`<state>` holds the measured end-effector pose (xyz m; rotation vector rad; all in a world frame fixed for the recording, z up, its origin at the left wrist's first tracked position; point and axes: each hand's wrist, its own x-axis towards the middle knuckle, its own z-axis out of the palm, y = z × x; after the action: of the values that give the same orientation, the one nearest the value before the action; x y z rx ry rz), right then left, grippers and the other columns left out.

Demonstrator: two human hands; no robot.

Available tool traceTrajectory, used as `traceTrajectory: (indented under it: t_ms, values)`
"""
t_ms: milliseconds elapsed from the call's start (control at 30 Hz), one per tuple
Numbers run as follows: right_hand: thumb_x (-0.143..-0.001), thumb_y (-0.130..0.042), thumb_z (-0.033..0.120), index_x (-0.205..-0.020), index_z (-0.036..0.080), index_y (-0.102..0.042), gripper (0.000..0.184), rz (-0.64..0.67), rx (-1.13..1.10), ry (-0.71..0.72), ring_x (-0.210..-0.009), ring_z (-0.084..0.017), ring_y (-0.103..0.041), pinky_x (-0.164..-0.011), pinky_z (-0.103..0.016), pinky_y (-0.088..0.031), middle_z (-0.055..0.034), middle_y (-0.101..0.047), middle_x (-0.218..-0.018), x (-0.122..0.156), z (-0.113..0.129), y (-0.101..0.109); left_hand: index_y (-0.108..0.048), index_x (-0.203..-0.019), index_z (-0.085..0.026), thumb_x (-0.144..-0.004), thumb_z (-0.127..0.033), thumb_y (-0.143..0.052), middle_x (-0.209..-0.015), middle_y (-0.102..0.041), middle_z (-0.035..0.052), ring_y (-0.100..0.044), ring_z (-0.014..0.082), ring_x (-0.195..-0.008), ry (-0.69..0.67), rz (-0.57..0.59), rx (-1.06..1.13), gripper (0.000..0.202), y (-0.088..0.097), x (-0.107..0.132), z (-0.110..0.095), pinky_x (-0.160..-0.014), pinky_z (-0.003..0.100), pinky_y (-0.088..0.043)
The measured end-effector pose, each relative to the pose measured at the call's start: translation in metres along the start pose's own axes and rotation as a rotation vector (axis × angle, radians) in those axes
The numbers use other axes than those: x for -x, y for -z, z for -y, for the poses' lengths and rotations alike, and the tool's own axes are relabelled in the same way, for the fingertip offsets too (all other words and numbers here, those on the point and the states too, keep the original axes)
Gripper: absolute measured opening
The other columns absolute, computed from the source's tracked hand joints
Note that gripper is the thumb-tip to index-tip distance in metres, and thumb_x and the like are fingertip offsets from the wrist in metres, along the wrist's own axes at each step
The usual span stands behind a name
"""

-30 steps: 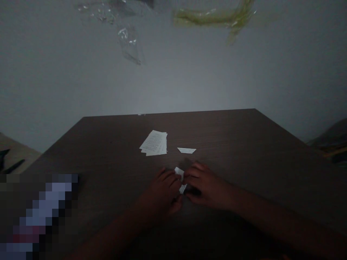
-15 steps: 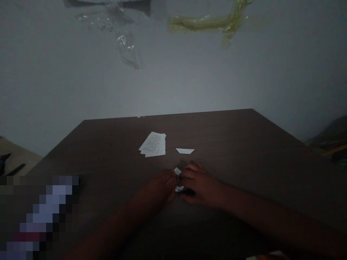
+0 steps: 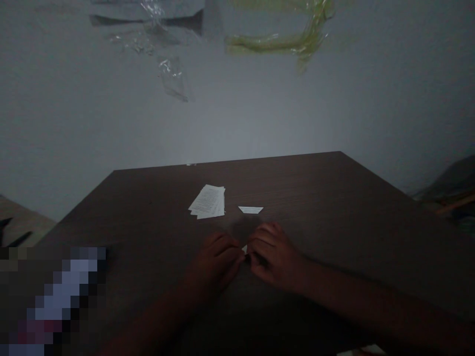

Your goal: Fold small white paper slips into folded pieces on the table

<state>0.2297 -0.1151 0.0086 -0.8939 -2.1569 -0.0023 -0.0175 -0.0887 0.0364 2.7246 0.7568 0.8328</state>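
A small piece of white paper (image 3: 244, 249) shows between my two hands, mostly covered by the fingers. My left hand (image 3: 218, 257) pinches it from the left, fingers curled. From the right, my right hand (image 3: 272, 254) grips it with bent fingers and thumb. Just beyond the hands lies a folded paper strip (image 3: 251, 210), shaped like a trapezoid with printed lines on it. Farther left is a loose stack of printed paper slips (image 3: 208, 201), slightly fanned out.
The dark wooden table (image 3: 297, 188) meets a pale wall (image 3: 241, 109) bearing clear and yellow tape (image 3: 267, 44). A pixelated patch (image 3: 63, 291) covers the lower left. Some white and reddish thing (image 3: 365, 350) shows at the bottom edge.
The paper between my hands is now more hidden, with only a small corner showing. My left hand has turned and its fingers are more curled. The view has shifted slightly.
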Motion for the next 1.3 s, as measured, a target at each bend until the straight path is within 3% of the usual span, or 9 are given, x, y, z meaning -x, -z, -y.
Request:
traceTrajectory:
  t_ms: [100, 333, 567, 733, 900, 1067, 1200, 1300]
  values:
    - [-0.096, -0.068, 0.010, -0.100, 0.026, -0.064, 0.017, -0.048, -0.022, -0.022, -0.092, -0.025, -0.069, -0.088, -0.044, -0.049, -0.0022, -0.079, -0.096, -0.001, -0.002, -0.002, -0.078, -0.102, -0.021, -0.111, -0.005, -0.061, -0.103, -0.085, 0.0063, -0.080, 0.0241, -0.095, 0.001, -0.036, 0.036, 0.025, -0.003, 0.000, -0.001, -0.089, 0.038, -0.069]
    - [-0.094, -0.068, 0.011, -0.102, 0.027, -0.064, 0.018, -0.060, -0.004, -0.050, -0.094, -0.026, -0.070, -0.091, -0.046, -0.049, -0.0027, -0.079, -0.097, -0.003, 0.002, -0.001, -0.076, -0.104, -0.023, -0.111, -0.008, -0.064, -0.102, -0.083, 0.0060, -0.079, 0.0232, -0.092, 0.031, -0.111, 0.066, 0.020, -0.011, 0.003, -0.006, -0.082, 0.034, -0.066]
    - [-0.095, -0.067, 0.012, -0.098, 0.027, -0.062, 0.017, -0.076, 0.011, -0.039, -0.090, -0.027, -0.067, -0.089, -0.046, -0.047, -0.0027, -0.075, -0.092, -0.003, 0.000, -0.002, -0.079, -0.099, -0.023, -0.111, -0.005, -0.063, -0.097, -0.083, 0.0053, -0.078, 0.0244, -0.090, 0.060, -0.007, -0.039, 0.027, -0.010, 0.004, -0.011, -0.086, 0.037, -0.067]
    - [-0.092, -0.069, 0.013, -0.098, 0.027, -0.063, 0.016, -0.063, 0.032, -0.044, -0.090, -0.027, -0.065, -0.090, -0.046, -0.047, -0.0031, -0.074, -0.092, -0.002, -0.003, -0.001, -0.082, -0.103, -0.023, -0.109, -0.001, -0.064, -0.097, -0.084, 0.0047, -0.080, 0.0249, -0.091, -0.006, -0.067, -0.045, 0.029, -0.007, 0.006, -0.012, -0.087, 0.039, -0.072]
    - [-0.091, -0.066, 0.011, -0.096, 0.027, -0.060, 0.017, -0.055, 0.096, -0.079, -0.090, -0.028, -0.066, -0.089, -0.045, -0.045, -0.0035, -0.072, -0.091, -0.004, -0.023, 0.008, -0.083, -0.105, -0.026, -0.115, -0.006, -0.057, -0.098, -0.084, 0.0062, -0.079, 0.0257, -0.091, 0.048, -0.036, -0.052, 0.035, 0.005, 0.006, -0.009, -0.087, 0.041, -0.072]
    - [-0.089, -0.066, 0.011, -0.094, 0.027, -0.061, 0.018, -0.034, 0.119, -0.150, -0.090, -0.028, -0.067, -0.090, -0.044, -0.047, -0.0030, -0.073, -0.091, -0.004, -0.045, 0.016, -0.079, -0.101, -0.023, -0.119, -0.013, -0.056, -0.096, -0.081, 0.0050, -0.077, 0.0228, -0.087, 0.012, -0.119, -0.071, 0.031, 0.010, 0.007, 0.004, -0.082, 0.036, -0.069]
    - [-0.093, -0.067, 0.014, -0.112, 0.026, -0.069, 0.022, -0.051, 0.072, -0.105, -0.103, -0.032, -0.069, -0.096, -0.049, -0.052, -0.0082, -0.079, -0.109, -0.003, -0.032, 0.015, -0.081, -0.107, -0.021, -0.117, -0.010, -0.059, -0.102, -0.083, 0.0058, -0.079, 0.0229, -0.093, 0.036, -0.064, -0.066, 0.026, 0.009, 0.007, 0.005, -0.084, 0.035, -0.069]
    - [-0.097, -0.069, 0.013, -0.112, 0.026, -0.070, 0.019, -0.038, 0.045, -0.014, -0.102, -0.030, -0.071, -0.094, -0.048, -0.052, -0.0070, -0.080, -0.107, -0.003, -0.019, 0.012, -0.083, -0.113, -0.022, -0.116, -0.008, -0.060, -0.107, -0.084, 0.0069, -0.080, 0.0244, -0.098, 0.045, -0.048, -0.042, 0.027, 0.007, 0.008, 0.000, -0.088, 0.037, -0.071]
